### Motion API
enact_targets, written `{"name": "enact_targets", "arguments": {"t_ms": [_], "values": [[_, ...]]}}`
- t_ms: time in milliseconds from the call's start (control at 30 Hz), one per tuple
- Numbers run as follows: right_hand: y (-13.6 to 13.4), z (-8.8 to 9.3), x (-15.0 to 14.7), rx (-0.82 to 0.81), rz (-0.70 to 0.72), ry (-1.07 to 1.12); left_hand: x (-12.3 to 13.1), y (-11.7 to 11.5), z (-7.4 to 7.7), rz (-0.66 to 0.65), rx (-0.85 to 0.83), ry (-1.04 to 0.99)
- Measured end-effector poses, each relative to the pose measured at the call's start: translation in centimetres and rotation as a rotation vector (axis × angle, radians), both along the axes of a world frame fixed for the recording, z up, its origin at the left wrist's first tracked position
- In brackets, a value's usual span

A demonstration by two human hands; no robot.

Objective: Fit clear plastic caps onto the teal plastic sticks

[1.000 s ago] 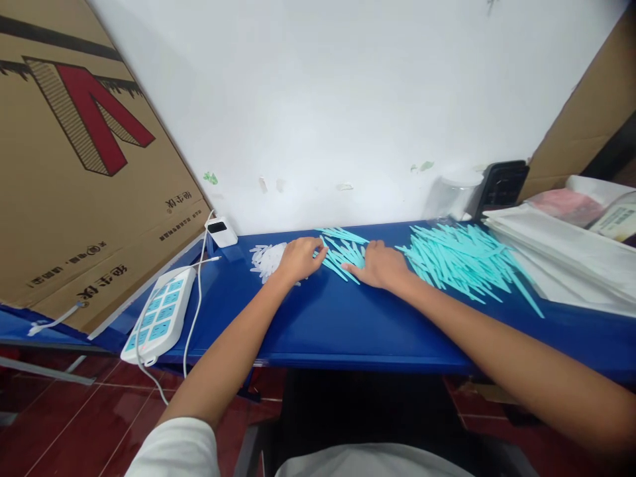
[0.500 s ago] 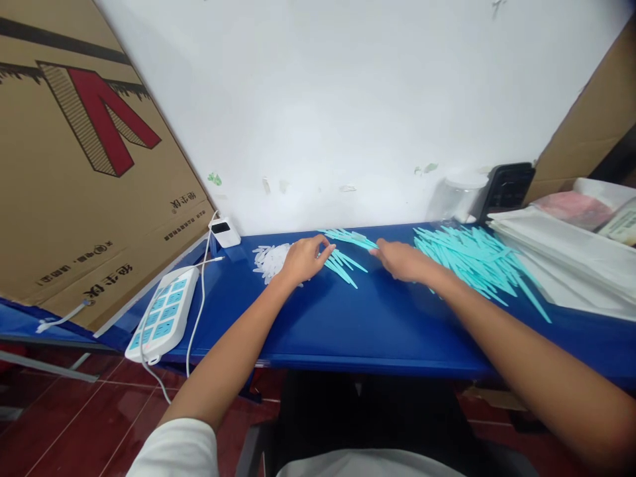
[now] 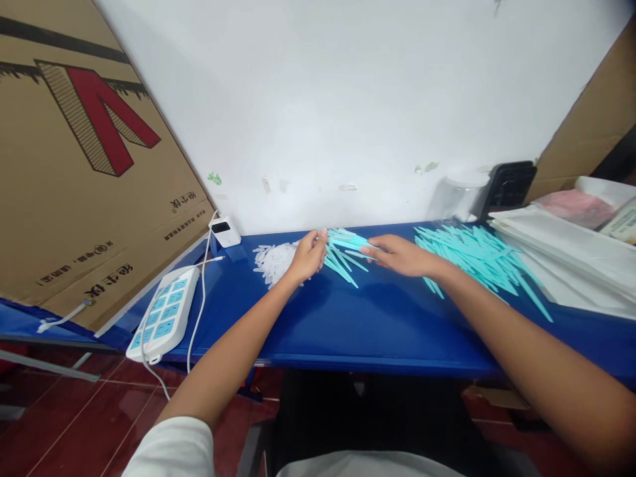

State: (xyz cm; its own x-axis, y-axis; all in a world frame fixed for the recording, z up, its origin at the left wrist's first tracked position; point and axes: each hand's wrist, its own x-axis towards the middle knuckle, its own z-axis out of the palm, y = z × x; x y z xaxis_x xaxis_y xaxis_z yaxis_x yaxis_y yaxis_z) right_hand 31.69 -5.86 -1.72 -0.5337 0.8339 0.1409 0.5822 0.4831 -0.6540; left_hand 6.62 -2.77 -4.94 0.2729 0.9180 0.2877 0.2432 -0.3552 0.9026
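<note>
My right hand [image 3: 397,256] has its thumb and fingers closed on a slim turquoise stick [image 3: 361,244], whose far end points toward my left hand [image 3: 309,257]. The left fingers are pinched together near that end; what they hold is hidden. Beside and partly behind the left hand lies a heap of small translucent white pieces [image 3: 272,262]. Between the hands, a loose bunch of turquoise sticks [image 3: 342,266] rests on the table. A larger pile of the same tapered sticks [image 3: 477,258] lies right of my right hand.
On the blue table [image 3: 318,331] stand a white power strip [image 3: 166,315] with cables and a small white device [image 3: 226,232]. A large cardboard box [image 3: 89,199] fills the left. At back right are a clear jar [image 3: 462,195], a black phone-like object [image 3: 509,189] and white bags [image 3: 571,258].
My right hand has turned and raised its stick, bringing it leftward toward my left hand. The left hand has shifted slightly and its fingers have closed together.
</note>
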Motion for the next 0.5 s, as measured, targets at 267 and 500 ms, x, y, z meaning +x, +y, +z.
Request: {"name": "enact_targets", "arguments": {"t_ms": [267,500], "values": [[-0.05,-0.55,-0.46,-0.007,0.019,0.033,0.09,-0.40,0.27,-0.080,0.059,0.060],[-0.31,-0.43,-0.52,-0.146,0.009,0.051,0.40,-0.71,0.04,-0.164,-0.013,-0.027]]}}
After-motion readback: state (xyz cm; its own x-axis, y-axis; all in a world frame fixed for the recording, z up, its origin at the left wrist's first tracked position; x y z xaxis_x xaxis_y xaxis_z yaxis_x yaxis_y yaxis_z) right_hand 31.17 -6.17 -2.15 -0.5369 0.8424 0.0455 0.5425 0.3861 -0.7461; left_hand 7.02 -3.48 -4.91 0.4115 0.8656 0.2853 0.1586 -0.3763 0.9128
